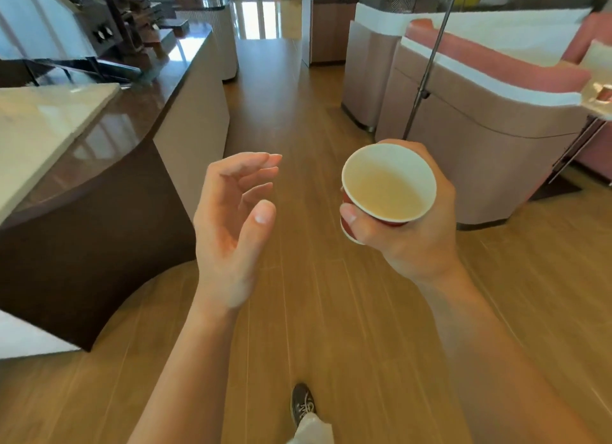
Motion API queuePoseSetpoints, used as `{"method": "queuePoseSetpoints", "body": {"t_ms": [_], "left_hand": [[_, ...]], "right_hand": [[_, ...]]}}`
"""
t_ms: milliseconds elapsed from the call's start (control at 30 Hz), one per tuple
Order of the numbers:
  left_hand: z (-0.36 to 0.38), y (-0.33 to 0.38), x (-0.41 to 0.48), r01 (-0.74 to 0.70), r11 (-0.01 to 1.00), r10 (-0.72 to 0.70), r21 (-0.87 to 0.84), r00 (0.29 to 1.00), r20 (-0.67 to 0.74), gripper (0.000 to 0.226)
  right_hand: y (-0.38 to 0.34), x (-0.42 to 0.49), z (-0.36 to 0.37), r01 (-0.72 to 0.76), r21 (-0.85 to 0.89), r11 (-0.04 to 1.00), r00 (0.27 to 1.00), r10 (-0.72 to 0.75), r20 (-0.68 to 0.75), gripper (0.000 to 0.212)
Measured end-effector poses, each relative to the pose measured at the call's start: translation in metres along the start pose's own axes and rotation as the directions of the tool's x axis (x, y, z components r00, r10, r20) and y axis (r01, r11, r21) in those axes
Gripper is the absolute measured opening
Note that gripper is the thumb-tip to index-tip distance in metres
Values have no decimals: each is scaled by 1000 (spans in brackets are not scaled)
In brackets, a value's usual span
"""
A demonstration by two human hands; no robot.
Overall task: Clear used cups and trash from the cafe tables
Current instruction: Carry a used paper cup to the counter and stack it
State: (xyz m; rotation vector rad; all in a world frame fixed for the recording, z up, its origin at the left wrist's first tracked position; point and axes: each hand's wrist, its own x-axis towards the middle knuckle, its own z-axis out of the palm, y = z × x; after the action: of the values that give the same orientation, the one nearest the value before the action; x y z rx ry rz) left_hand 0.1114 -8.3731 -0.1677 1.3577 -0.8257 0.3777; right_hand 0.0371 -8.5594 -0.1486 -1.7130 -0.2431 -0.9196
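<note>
You're mid-carry, by the look of it. One used cup (389, 182) is already in your right hand (414, 235), up in the air over the wood floor (331, 327) and well apart from any table, so that pick-up looks done. The drop-off isn't: there's no bin or tray in view, so I can't tell where it goes.

What's left, as far as I can see: a table (597, 107) at the far right edge, beyond the pink booth (496, 66), has some small item on it. It's too blurred to say if it's trash. The long table (49, 122) on your left carries machines etc. and no cups that I can make out. Other tables are out of shot.

Hands:
- Right: fingers & thumb wrapped round the cup's red wall below the rim, w/ the mouth tipped a bit toward you. The inside looks beige, and I can't tell if dregs remain, so I'd keep it level.
- Left hand (231, 218): empty, palm turned inward, fingers loose & slightly curved, touching nothing. It's free for a 2nd cup or trash.

Your shoe (302, 404) shows at the bottom, pointing down the aisle.
</note>
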Motion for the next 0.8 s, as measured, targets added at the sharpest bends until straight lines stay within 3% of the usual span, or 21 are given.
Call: {"method": "queuePoseSetpoints", "body": {"t_ms": [167,500,800], "left_hand": [[23,-82,104,-39,999,38,-21,999,-28,63],[75,-215,252,-19,997,24,-71,998,65,58],[150,-357,386,-22,1000,23,-16,995,99,56]], "right_hand": [[66,102,2,0,-43,999,999,2,34,61],[199,242,-17,-7,-69,998,999,4,-46,64],[363,387,-53,1,17,1000,997,0,-80,62]]}}
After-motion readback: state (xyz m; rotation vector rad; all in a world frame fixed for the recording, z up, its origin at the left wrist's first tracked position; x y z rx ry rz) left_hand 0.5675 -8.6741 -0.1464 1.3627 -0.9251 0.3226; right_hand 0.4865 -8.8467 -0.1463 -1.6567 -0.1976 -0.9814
